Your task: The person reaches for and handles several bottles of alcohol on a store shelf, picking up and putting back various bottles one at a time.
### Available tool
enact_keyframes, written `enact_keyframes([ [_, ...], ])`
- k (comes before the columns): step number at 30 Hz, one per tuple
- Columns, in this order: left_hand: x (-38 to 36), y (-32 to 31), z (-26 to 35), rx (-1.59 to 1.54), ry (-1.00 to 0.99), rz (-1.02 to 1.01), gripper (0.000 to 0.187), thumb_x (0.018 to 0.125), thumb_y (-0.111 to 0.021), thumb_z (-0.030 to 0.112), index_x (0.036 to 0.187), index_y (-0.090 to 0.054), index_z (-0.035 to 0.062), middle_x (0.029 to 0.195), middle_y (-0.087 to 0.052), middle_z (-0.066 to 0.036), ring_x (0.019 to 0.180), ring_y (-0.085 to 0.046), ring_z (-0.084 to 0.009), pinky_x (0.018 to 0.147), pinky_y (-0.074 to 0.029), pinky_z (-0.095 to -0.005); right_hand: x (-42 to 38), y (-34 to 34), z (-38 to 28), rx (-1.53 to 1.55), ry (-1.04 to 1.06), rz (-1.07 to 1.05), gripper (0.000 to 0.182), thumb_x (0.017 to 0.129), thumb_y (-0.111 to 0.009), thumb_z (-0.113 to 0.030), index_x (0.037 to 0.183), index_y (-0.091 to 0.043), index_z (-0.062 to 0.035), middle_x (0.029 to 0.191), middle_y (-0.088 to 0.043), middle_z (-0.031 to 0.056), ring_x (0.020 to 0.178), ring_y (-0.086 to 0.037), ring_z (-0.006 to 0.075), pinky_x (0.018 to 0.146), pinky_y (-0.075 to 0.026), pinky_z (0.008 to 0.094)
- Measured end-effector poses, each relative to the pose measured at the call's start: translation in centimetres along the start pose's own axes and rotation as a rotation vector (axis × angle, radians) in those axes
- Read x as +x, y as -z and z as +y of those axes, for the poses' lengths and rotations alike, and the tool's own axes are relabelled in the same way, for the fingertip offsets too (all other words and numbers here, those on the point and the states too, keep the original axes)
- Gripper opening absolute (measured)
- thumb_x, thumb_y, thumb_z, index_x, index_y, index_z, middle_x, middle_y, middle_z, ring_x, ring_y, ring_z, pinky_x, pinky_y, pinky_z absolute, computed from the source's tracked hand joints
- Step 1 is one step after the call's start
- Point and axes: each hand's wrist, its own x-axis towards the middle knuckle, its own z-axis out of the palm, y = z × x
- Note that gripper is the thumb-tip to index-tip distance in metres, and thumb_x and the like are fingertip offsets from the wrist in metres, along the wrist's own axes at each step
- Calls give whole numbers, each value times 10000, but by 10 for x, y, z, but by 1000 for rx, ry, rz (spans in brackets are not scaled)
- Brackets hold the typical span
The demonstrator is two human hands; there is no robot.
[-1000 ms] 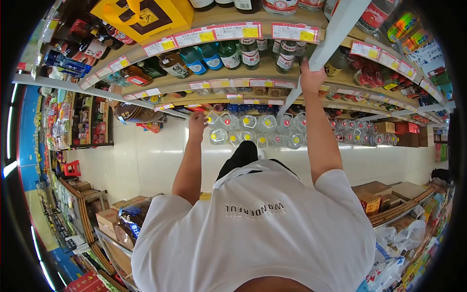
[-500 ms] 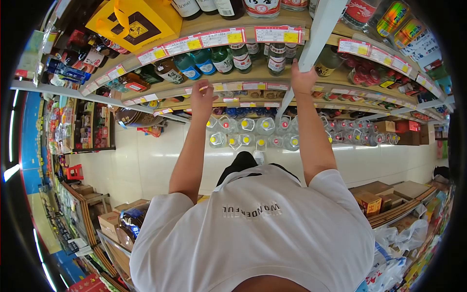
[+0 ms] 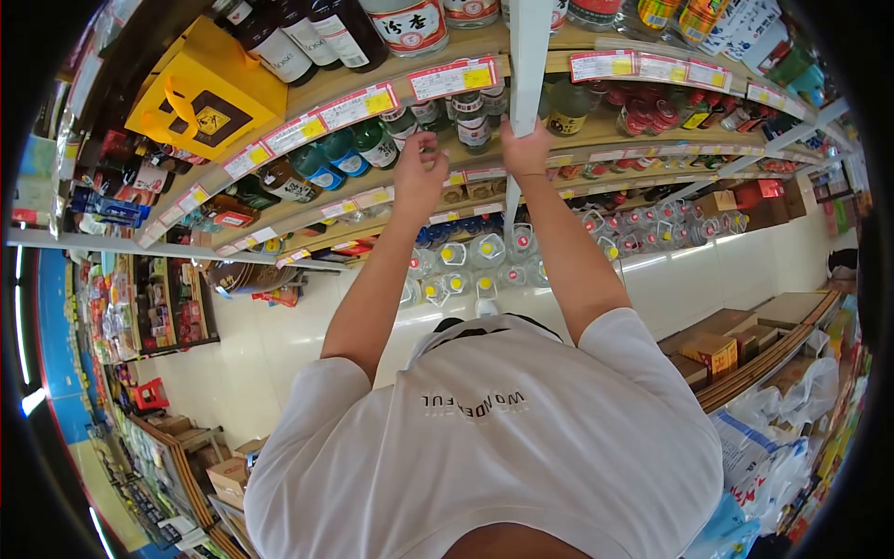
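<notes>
My left hand (image 3: 421,170) is raised at the front edge of a shelf, its fingers loosely curled and apart, holding nothing. Just beyond its fingertips stand green glass bottles (image 3: 375,144), and beside them is a clear bottle with a white and red label (image 3: 473,132). Blue-labelled bottles (image 3: 346,156) are further left in the same row. My right hand (image 3: 526,154) is closed around the white upright shelf post (image 3: 530,65); the post hides part of its fingers.
A yellow gift bag (image 3: 209,93) and dark wine bottles (image 3: 346,33) stand on the shelf above. Price strips (image 3: 358,107) line the shelf edges. Large clear jugs (image 3: 486,250) sit on the floor below. Cardboard boxes (image 3: 712,349) and plastic bags (image 3: 768,456) lie to the right.
The view has turned and the shelves appear further left. My left hand has moved right along the bottle row, closer to the clear bottle. My right hand stays on the post.
</notes>
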Motion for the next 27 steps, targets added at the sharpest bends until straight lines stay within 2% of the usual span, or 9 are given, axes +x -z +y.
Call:
enact_keyframes([
  [8,21,-21,0,299,-243,92,567,848,-729,201,1261,-443,-61,1208,-544,-222,1071,-611,-315,857,-531,-409,-1,6,-14,-17,6,0,284,780,-735,-252,870,-630,-4,768,-674,193,726,-679,354,656,-522,416],
  [11,33,-36,-3,366,-342,149,621,797,-743,234,1253,-447,-66,1143,-559,-255,1097,-559,-410,912,-462,-470,-2,5,-18,-12,37,17,278,782,-734,-246,881,-634,-7,756,-668,191,714,-674,358,652,-520,420],
  [16,50,-55,-15,302,-206,62,758,750,-768,326,1300,-430,-73,1203,-543,-304,1104,-536,-464,932,-454,-490,-1,3,-7,-88,76,29,264,799,-727,-239,902,-644,-11,760,-669,177,727,-674,347,661,-517,417],
  [17,52,-60,-24,350,-262,125,791,733,-776,341,1307,-412,-64,1201,-541,-305,1100,-532,-474,930,-455,-499,1,-2,12,-166,127,25,279,807,-744,-229,893,-649,20,753,-682,150,694,-672,265,658,-511,384],
  [18,55,-58,-24,296,-262,101,805,725,-779,351,1310,-399,-51,1193,-539,-308,1084,-533,-488,922,-457,-511,-2,1,-4,2,75,5,275,814,-739,-221,890,-646,26,755,-679,138,684,-655,245,664,-510,383],
  [20,58,-62,-29,253,-224,113,826,713,-792,311,1325,-354,-28,1181,-526,-337,1048,-537,-513,877,-475,-525,2,-4,12,-58,64,20,277,812,-734,-212,896,-641,35,786,-681,133,702,-646,219,673,-506,376],
  [22,56,-59,-18,251,-39,42,807,706,-795,276,1311,-355,-28,1205,-531,-319,1118,-510,-504,893,-466,-525,-1,-4,-2,15,50,38,281,813,-731,-206,905,-638,44,791,-683,125,703,-644,217,676,-503,370],
  [25,58,-58,-20,209,-163,89,781,701,-792,263,1291,-361,-14,1180,-551,-313,1075,-541,-503,858,-481,-530,0,-5,3,28,2,30,285,817,-728,-199,913,-637,53,794,-683,119,702,-642,216,675,-501,366],
  [27,56,-57,-15,186,-116,81,780,693,-798,235,1287,-352,-3,1153,-539,-330,1051,-539,-522,851,-482,-535,0,-5,5,27,-6,25,280,819,-724,-193,915,-638,55,800,-684,117,711,-642,213,681,-499,363],
])
